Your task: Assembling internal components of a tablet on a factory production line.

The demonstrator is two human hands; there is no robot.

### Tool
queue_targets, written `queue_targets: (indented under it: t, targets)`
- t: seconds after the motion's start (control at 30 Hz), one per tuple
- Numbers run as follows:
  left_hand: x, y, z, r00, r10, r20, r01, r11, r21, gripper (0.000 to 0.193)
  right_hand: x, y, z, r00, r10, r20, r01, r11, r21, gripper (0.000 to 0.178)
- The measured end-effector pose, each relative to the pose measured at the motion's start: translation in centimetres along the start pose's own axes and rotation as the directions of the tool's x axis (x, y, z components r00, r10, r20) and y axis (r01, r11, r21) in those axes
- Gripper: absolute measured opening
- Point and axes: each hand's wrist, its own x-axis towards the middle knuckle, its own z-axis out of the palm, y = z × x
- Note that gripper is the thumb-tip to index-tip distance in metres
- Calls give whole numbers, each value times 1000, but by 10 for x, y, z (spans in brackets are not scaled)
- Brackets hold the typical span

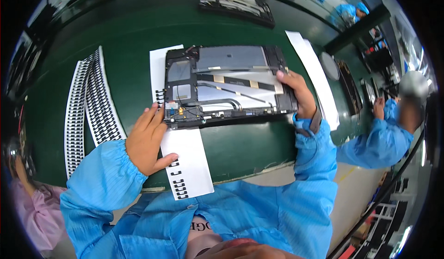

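Note:
An opened black laptop chassis (273,102), with grey panels, cables and bare electronics, lies in the middle of the green table. My right hand (299,91) grips its right side, thumb on top and the other fingers mostly hidden beyond the edge. My left hand (147,141) is spread, fingertips at the chassis's lower left corner; I cannot tell whether they press on it. That hand partly covers a white sheet (192,166) carrying small black clip-shaped pieces. The sheet passes beneath the chassis and shows again beyond its far left corner.
Two white strips (75,115) with rows of black pieces lie at the left. White sheets (317,83) lie right of the chassis. A black tray (237,5) of parts stands at the back. A co-worker in blue (379,138) is at the right; a pink sleeve (41,212) shows at the left.

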Motion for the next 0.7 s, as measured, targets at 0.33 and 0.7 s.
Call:
queue_targets:
  t: [0.33,0.7]
  targets:
    - [0,3,12,999,-35,12,36,993,-114,77,16,-30,33,964,-263,23,232,886,402,26]
    - [-1,-1,19,1000,24,-13,-25,999,-47,68,202,41,233,971,-169,-170,227,877,423,35]
